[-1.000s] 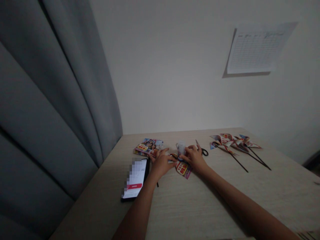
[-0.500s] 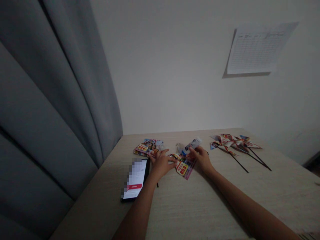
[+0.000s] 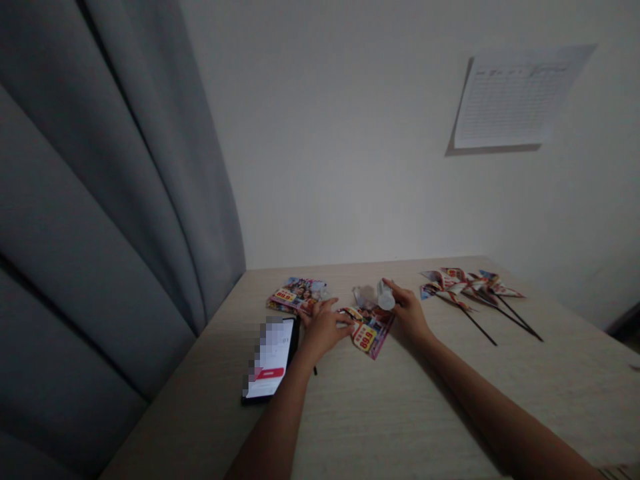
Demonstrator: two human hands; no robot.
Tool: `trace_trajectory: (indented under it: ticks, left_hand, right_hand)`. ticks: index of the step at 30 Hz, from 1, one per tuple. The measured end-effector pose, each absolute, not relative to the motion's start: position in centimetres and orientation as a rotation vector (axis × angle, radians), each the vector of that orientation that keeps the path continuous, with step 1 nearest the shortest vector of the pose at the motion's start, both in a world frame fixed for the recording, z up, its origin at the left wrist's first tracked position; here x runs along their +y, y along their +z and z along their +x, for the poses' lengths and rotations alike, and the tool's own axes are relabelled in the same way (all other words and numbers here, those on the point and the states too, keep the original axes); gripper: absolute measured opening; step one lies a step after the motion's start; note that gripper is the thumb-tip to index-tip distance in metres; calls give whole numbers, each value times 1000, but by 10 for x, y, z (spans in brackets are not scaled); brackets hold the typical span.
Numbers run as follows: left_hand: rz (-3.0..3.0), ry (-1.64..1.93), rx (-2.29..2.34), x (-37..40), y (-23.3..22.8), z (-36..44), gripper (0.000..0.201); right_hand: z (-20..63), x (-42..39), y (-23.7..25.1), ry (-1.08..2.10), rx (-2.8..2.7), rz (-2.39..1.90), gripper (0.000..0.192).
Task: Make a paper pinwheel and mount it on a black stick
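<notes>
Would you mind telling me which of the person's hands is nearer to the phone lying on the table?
The left. The left hand rests on the table just right of the phone, pressing a printed paper piece. The right hand is farther right, beyond that paper, holding a small white bottle.

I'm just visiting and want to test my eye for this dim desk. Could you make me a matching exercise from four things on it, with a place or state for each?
Things:
1. small whitish glue bottle
2. black smartphone with a lit screen
3. colourful printed paper square
4. finished paper pinwheels on dark sticks

Places or states:
A. lying in a group at the far right of the table
B. held in the right hand
C. pressed flat under the left hand
D. lying flat near the grey curtain

Pairs: 1-B, 2-D, 3-C, 4-A
</notes>
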State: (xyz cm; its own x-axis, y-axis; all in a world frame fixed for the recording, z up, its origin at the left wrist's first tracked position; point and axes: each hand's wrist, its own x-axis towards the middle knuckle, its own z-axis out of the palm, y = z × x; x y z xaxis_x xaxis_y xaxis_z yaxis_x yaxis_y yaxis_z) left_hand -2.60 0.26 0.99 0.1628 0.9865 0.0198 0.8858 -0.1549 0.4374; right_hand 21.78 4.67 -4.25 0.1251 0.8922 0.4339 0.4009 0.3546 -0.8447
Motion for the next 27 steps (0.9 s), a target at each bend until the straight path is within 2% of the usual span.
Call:
trace_trajectory:
  ticks: [11,18,27]
  left_hand:
    - [2169,421,1797,4,9,-27,16]
    - [2152,446,1786,3,9,-26,19]
    - [2164,457,1754,5,3,-28,25]
  right_hand:
    - [232,61,-53,167,-1576,-1403,46]
    - [232,55,-44,-151,-1743,-1547,44]
    - [231,46,-32,-348,-1836,-1576,43]
